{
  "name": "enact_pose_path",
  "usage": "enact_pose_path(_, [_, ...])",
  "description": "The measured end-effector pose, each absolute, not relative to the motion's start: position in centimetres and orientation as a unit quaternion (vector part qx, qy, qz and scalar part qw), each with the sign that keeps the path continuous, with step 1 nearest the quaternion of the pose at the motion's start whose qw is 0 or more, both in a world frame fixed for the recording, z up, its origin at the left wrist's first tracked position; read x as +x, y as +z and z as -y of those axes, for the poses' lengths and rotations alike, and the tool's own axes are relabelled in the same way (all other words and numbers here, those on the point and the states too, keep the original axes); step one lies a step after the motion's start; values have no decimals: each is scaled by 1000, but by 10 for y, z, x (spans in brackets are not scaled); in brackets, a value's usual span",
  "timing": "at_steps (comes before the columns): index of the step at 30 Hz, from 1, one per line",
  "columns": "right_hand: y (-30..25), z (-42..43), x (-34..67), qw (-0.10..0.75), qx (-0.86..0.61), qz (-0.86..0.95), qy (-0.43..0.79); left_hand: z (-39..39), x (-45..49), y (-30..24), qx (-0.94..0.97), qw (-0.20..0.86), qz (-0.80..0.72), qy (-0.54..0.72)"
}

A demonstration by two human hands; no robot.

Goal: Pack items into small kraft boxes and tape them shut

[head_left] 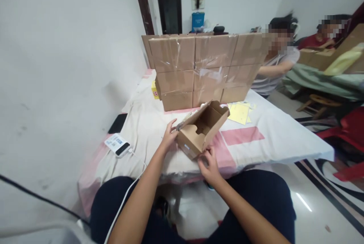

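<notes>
A small open cardboard box (187,140) is tilted near the front of the table, its flaps raised and the visible part of its inside bare. My left hand (170,135) grips it at the left side, thumb and fingers at the edge by a small grey thing that I cannot make out. At the lower right corner, my right hand (209,163) holds the box with bent fingers. Yellow paper sheets (239,113) lie on the cloth behind the box, to the right.
A wall of stacked, taped cardboard boxes (212,52) stands across the table (290,138). On the left lie a black phone (117,123) and a white device (117,144) with a cable. A co-worker (280,60) sits beyond the table at right, another person (318,39) farther back.
</notes>
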State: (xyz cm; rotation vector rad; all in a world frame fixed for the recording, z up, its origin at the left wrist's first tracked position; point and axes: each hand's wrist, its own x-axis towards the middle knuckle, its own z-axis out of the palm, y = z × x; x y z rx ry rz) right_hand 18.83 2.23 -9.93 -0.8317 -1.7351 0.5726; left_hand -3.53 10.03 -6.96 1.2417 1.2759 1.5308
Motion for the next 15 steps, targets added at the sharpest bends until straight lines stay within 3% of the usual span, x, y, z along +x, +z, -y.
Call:
enact_pose_path(8, [-80,-41,206,565,-390,699,201,-105,-30,-62,533,387,-510,553])
enact_pose_path(15, [-43,-60,224,538,-330,775,43,-96,-23,-61,474,329,-564,591])
